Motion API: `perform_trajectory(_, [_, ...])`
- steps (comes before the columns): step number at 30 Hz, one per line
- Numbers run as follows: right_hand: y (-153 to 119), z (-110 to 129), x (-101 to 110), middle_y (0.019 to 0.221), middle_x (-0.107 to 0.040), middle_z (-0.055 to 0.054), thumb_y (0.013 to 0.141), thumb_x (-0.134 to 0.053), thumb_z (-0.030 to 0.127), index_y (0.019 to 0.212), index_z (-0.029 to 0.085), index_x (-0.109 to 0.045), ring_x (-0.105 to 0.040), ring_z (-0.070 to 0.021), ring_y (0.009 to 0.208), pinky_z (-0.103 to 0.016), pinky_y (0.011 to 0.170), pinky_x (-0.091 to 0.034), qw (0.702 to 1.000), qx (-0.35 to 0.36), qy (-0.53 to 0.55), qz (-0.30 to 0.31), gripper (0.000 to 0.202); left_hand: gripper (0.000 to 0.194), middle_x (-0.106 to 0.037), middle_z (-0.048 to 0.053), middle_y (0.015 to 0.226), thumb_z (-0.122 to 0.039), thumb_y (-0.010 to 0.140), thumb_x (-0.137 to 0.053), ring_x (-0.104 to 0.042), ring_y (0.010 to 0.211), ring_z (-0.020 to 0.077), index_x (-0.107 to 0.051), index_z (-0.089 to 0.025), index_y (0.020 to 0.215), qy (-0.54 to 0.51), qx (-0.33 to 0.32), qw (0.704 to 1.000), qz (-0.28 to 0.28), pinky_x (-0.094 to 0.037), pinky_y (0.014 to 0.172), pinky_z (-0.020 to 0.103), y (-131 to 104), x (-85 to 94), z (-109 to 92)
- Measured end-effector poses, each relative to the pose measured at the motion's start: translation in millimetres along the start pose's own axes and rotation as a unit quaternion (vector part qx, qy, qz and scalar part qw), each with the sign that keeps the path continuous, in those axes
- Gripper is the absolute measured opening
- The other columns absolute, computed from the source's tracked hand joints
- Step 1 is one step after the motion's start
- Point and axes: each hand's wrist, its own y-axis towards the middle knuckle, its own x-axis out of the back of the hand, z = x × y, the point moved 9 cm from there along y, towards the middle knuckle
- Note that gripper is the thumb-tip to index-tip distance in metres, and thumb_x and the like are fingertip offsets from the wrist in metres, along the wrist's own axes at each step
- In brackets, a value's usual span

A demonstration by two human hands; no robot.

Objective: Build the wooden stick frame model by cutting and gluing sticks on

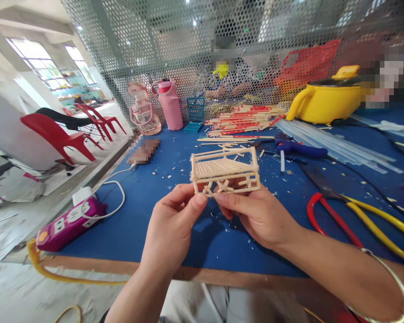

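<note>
Between my two hands, raised over the blue tabletop (131, 224), is a small model bed frame (225, 168) built from thin wooden sticks, with a slatted platform, corner posts, and short crossed pieces along the side facing me. My left hand (175, 220) pinches its lower left corner between thumb and fingers. On the right, my right hand (256, 208) grips the bottom rail, its thumb in front and its fingers partly hidden behind and under the frame. Just past the frame lies a blue glue gun (299, 148) with a clear glue stick near its nozzle.
Scissors (326, 193) with red and yellow handles lie at right. Bundled wooden sticks (245, 119), clear glue sticks (343, 143) and a yellow pot (326, 101) are behind. A pink bottle (170, 105) stands before the mesh screen (175, 40). A purple power strip (69, 226) lies left.
</note>
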Motion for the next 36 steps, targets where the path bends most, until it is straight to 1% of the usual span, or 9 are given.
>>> perform_trajectory(3, [0.0, 0.1, 0.0, 0.064, -0.05, 0.004, 0.082, -0.066, 0.033, 0.086, 0.02, -0.065, -0.043, -0.0097, 0.057, -0.024, 0.051, -0.036, 1.0, -0.005, -0.005, -0.001, 0.013, 0.028, -0.072, 0.004, 0.101, -0.033, 0.077, -0.073, -0.062, 0.094, 0.0173, -0.073, -0.021, 0.102, -0.001, 0.005, 1.0, 0.002, -0.046, 0.088, 0.027, -1.9, 1.3, 0.8])
perform_trajectory(9, [-0.3, 0.5, 0.0, 0.064, -0.048, 0.004, 0.08, -0.066, 0.032, 0.078, 0.02, -0.061, -0.043, -0.0101, 0.058, -0.024, 0.052, -0.035, 1.0, -0.004, -0.004, -0.003, 0.014, 0.019, -0.071, 0.001, 0.084, -0.033, 0.077, -0.072, -0.06, 0.078, 0.0135, -0.071, -0.019, 0.09, -0.002, 0.01, 1.0, -0.01, -0.046, 0.082, 0.027, -1.2, 2.2, 3.4])
perform_trajectory(15, [0.2, -2.4, 2.0, 0.067, -0.05, 0.003, 0.08, -0.067, 0.032, 0.073, 0.019, -0.057, -0.044, -0.0094, 0.059, -0.024, 0.052, -0.037, 1.0, -0.007, 0.003, -0.005, 0.018, 0.014, -0.068, 0.001, 0.082, -0.031, 0.079, -0.07, -0.059, 0.082, 0.0147, -0.072, -0.018, 0.085, -0.012, 0.009, 1.0, -0.007, -0.045, 0.086, 0.029, -0.6, -0.5, 2.4])
perform_trajectory(19, [0.1, -1.7, 1.8, 0.066, -0.049, 0.004, 0.082, -0.067, 0.031, 0.078, 0.019, -0.059, -0.043, -0.0087, 0.058, -0.023, 0.052, -0.037, 1.0, 0.005, 0.007, 0.0, 0.014, 0.013, -0.067, 0.001, 0.08, -0.03, 0.079, -0.07, -0.059, 0.082, 0.0148, -0.073, -0.018, 0.084, -0.025, 0.022, 0.999, -0.003, -0.045, 0.088, 0.03, -0.8, -1.5, 4.9])
perform_trajectory(25, [-0.3, -0.4, -1.1, 0.066, -0.051, 0.004, 0.083, -0.065, 0.029, 0.076, 0.019, -0.059, -0.045, -0.0092, 0.059, -0.023, 0.052, -0.037, 1.0, 0.008, -0.002, 0.015, 0.013, 0.012, -0.067, 0.0, 0.08, -0.03, 0.08, -0.07, -0.06, 0.082, 0.0142, -0.072, -0.019, 0.083, -0.025, 0.024, 0.999, 0.013, -0.046, 0.087, 0.029, -2.3, -2.5, 5.8])
perform_trajectory(28, [0.7, 1.0, 0.5, 0.064, -0.05, 0.004, 0.084, -0.065, 0.03, 0.079, 0.02, -0.062, -0.044, -0.0089, 0.059, -0.022, 0.052, -0.037, 1.0, 0.013, -0.003, 0.011, 0.011, 0.015, -0.069, 0.001, 0.089, -0.031, 0.078, -0.072, -0.061, 0.088, 0.0145, -0.074, -0.021, 0.089, -0.002, 0.009, 1.0, 0.013, -0.045, 0.088, 0.027, -1.8, 0.0, 4.4])
perform_trajectory(30, [1.9, 2.3, 2.3, 0.065, -0.051, 0.004, 0.083, -0.066, 0.03, 0.081, 0.02, -0.064, -0.044, -0.0082, 0.058, -0.022, 0.051, -0.037, 1.0, 0.018, 0.0, 0.007, 0.01, 0.026, -0.07, 0.001, 0.095, -0.03, 0.074, -0.076, -0.061, 0.09, 0.014, -0.073, -0.024, 0.1, 0.013, -0.001, 1.0, 0.003, -0.046, 0.087, 0.024, -1.4, 2.6, 3.3])
perform_trajectory(32, [3.2, 3.1, 3.1, 0.069, -0.055, 0.004, 0.082, -0.067, 0.03, 0.084, 0.021, -0.066, -0.043, -0.0071, 0.057, -0.021, 0.05, -0.037, 1.0, 0.022, 0.006, 0.008, 0.009, 0.035, -0.07, 0.0, 0.091, -0.029, 0.072, -0.078, -0.061, 0.087, 0.0125, -0.071, -0.026, 0.107, 0.017, -0.002, 1.0, -0.003, -0.047, 0.081, 0.022, -1.7, 3.9, 3.3])
perform_trajectory(36, [5.4, 2.4, 3.3, 0.076, -0.059, 0.003, 0.08, -0.069, 0.027, 0.086, 0.021, -0.067, -0.045, -0.0064, 0.059, -0.019, 0.049, -0.038, 0.999, 0.023, 0.019, 0.017, 0.009, 0.031, -0.067, -0.001, 0.077, -0.033, 0.073, -0.077, -0.06, 0.076, 0.0103, -0.073, -0.024, 0.102, 0.013, 0.001, 1.0, 0.006, -0.048, 0.072, 0.019, -2.8, 4.1, 1.8])
